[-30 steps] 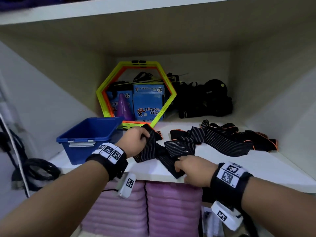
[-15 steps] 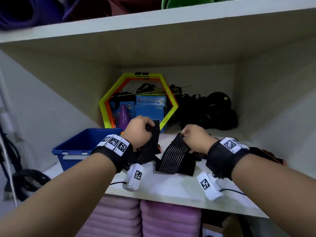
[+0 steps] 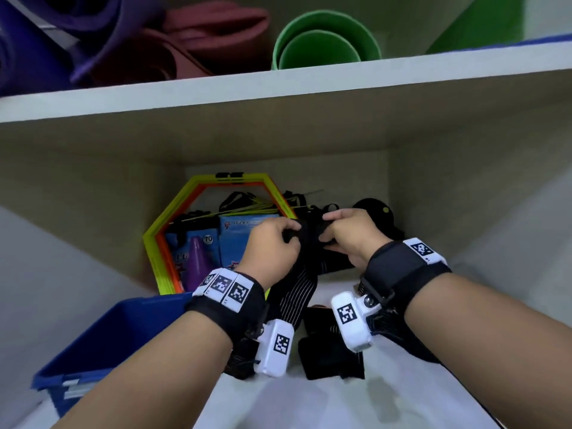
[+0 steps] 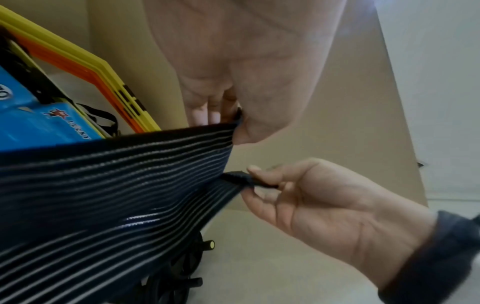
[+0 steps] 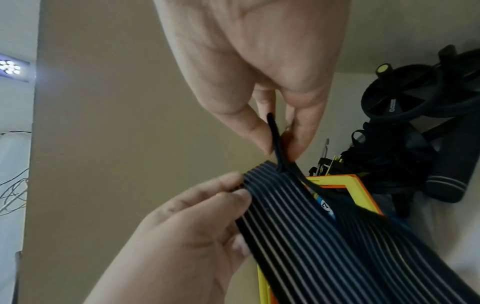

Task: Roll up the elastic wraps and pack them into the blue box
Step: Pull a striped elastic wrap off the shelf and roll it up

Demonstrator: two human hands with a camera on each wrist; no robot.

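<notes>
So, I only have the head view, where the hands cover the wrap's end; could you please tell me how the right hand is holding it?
Observer: The right wrist view shows the right hand pinching a plain black tab at the end of the striped wrap.
Operator: And the left hand?
Observer: The left wrist view shows the left hand pinching one edge of the wrap.
Operator: Is it rolled yet?
Observer: No, the stretch by the hands lies flat, unrolled.

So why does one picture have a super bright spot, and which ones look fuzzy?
Right wrist view: a lamp at the left edge flares white. Head view: soft, smeared toward the edges, the blue box blurry. Left wrist view: the striped wrap near the lens looks soft, with small shiny glints.
</notes>
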